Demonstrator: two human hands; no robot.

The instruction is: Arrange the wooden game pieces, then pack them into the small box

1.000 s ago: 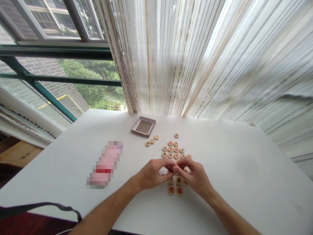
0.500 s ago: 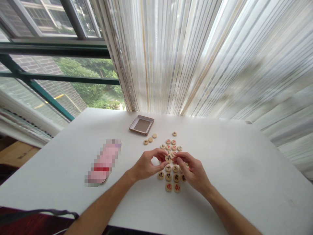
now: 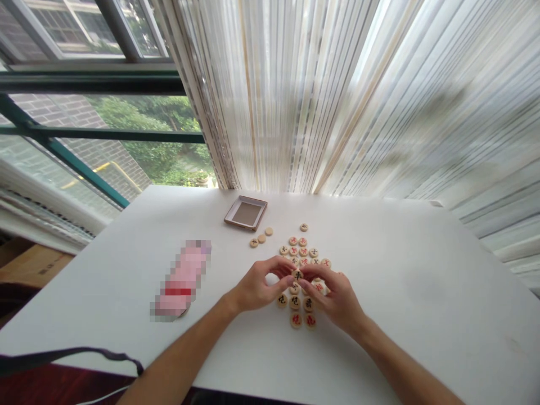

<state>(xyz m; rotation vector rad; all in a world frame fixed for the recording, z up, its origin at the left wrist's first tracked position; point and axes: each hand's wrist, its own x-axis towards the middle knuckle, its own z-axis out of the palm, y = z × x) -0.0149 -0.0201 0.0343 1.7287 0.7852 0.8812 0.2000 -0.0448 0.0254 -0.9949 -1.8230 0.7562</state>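
Observation:
Over the rows of round Chinese chess pieces, both hands meet at one wooden chess piece (image 3: 297, 275) with a black character. My left hand (image 3: 260, 286) pinches it from the left between thumb and fingers. From the right, the thumb and fingertips of my right hand (image 3: 335, 289) close on the same piece. Nearer me lie a black-marked piece (image 3: 282, 300) and two red-marked ones, among them the left red piece (image 3: 296, 320). Beyond the hands sit more red and black pieces, such as a red piece (image 3: 303, 251). Several pieces in the middle are hidden by my hands.
A shallow open box lid (image 3: 246, 213) lies at the back of the white table (image 3: 405, 337). Beside it rest three loose pieces, one the blank disc (image 3: 269, 231). A pink blurred object (image 3: 183, 281) is at left. A dark strap (image 3: 84, 352) crosses the front left edge.
My right hand has come in closer to the left, and its fingertips now close on the black-marked piece. The view has shifted slightly, uncovering pieces at the right of the rows.

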